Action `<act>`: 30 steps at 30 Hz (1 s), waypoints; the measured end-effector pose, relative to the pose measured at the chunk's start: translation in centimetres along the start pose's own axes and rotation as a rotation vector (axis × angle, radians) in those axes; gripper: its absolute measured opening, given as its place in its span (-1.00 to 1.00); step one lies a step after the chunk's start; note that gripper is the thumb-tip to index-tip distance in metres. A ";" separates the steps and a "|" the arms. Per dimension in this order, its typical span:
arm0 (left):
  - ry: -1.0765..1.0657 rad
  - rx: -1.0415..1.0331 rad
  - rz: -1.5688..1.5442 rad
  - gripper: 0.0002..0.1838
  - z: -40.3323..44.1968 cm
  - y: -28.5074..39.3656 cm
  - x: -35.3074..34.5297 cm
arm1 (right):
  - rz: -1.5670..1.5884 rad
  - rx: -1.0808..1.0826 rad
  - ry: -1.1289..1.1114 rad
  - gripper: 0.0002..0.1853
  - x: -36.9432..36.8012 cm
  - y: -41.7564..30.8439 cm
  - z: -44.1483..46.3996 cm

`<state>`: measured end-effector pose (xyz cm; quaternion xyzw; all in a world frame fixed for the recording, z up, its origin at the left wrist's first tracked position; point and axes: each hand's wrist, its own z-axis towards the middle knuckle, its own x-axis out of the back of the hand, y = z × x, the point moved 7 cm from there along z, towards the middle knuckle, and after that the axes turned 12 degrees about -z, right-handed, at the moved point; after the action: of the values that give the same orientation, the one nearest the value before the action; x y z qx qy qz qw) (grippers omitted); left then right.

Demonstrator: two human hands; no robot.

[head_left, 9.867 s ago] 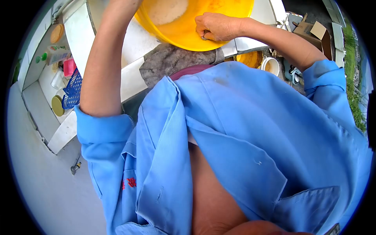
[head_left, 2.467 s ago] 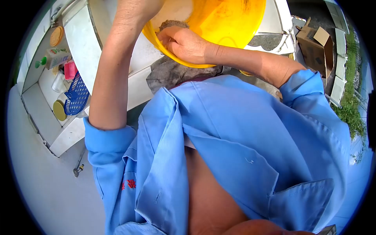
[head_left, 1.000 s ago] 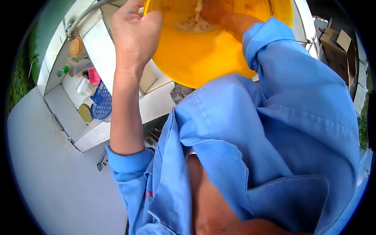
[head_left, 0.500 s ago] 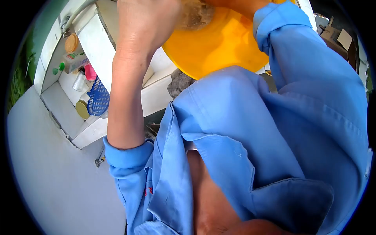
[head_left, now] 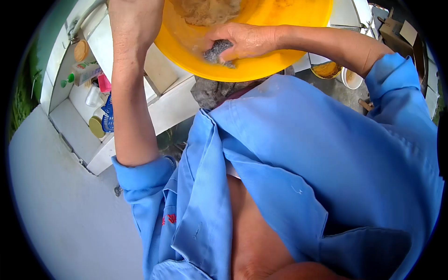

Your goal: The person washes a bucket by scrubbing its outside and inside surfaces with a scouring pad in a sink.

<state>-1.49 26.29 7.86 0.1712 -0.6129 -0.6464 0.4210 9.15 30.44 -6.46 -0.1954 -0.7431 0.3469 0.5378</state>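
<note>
A large yellow basin [head_left: 266, 63] is tilted at the top of the view, with cloudy, foamy water [head_left: 210, 11] inside. My right hand [head_left: 240, 42] is inside the basin near its lower wall, fingers wrapped round a grey metallic scouring pad [head_left: 218, 51] that touches the yellow surface. My left hand [head_left: 136, 16] is at the basin's upper left edge; its fingers are cut off by the top of the frame. Below the basin's rim lies a crumpled grey cloth [head_left: 210, 92].
At left, a white-tiled recess [head_left: 70, 121] holds a bottle with a green cap [head_left: 86, 73], a blue basket [head_left: 108, 115], a pink container [head_left: 104, 83] and a jar [head_left: 96, 126]. At right are a white bucket [head_left: 351, 79] and a cardboard box [head_left: 396, 35].
My right hand has come down from the top of the basin to its near wall, and the scouring pad now shows. The basin and my left hand have shifted left.
</note>
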 end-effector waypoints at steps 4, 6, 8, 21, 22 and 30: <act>0.063 -0.005 -0.139 -0.44 -1.0 -0.9 0.5 | -0.839 -0.126 -0.166 -0.65 0.8 11.3 -3.3; 0.085 0.007 0.049 -0.46 -1.1 0.5 0.5 | -0.644 0.021 0.058 -0.69 3.1 3.0 -2.5; 0.100 0.036 0.241 -0.48 -1.4 1.0 0.6 | -0.484 -0.269 0.215 -0.70 3.4 -2.2 -1.0; 0.085 0.000 0.722 -0.59 0.1 -2.2 2.0 | 0.432 -0.184 0.179 -0.69 1.9 -3.6 0.5; 0.003 -0.116 1.002 -0.61 0.8 -2.8 1.5 | 0.575 -0.053 0.381 -0.71 3.7 -4.9 0.6; 0.119 0.031 0.680 -0.62 -0.7 0.1 1.1 | -0.021 0.025 -0.006 -0.75 1.0 -4.1 -3.9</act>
<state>-1.55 25.02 8.15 0.0009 -0.6192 -0.4485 0.6445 12.79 29.50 -2.17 -0.1797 -0.7424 0.3513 0.5415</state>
